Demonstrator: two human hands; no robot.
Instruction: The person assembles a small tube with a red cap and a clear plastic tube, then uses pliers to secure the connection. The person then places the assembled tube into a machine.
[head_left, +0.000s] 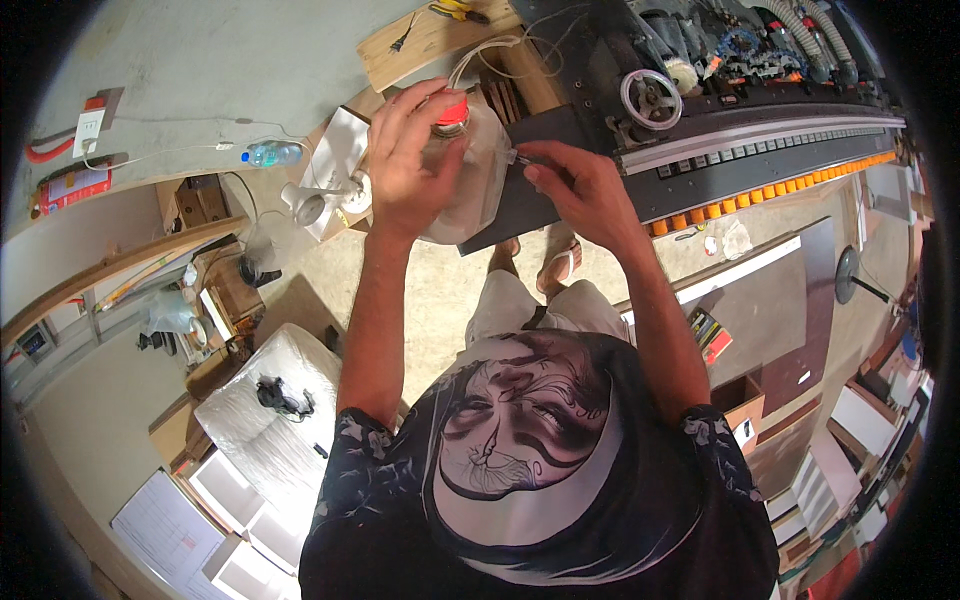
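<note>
Between both hands, by the worktop's (530, 205) edge, I see a translucent jug (484, 180), long axis pointing roughly away from the wearer. The left hand (408, 165), nearer, curves half-open around its red cap (454, 112); the right hand's (592, 192) fingers nearly pinch at a side fitting (509, 157). I can't tell either grip.

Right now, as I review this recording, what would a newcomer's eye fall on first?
Most likely the black cloth shirt with its large pale print, filling the lower middle. Above it, the left hand holds a translucent plastic jug with a bright red cap, and the right hand is at its right side. At upper right runs a row of small orange blocks.
</note>
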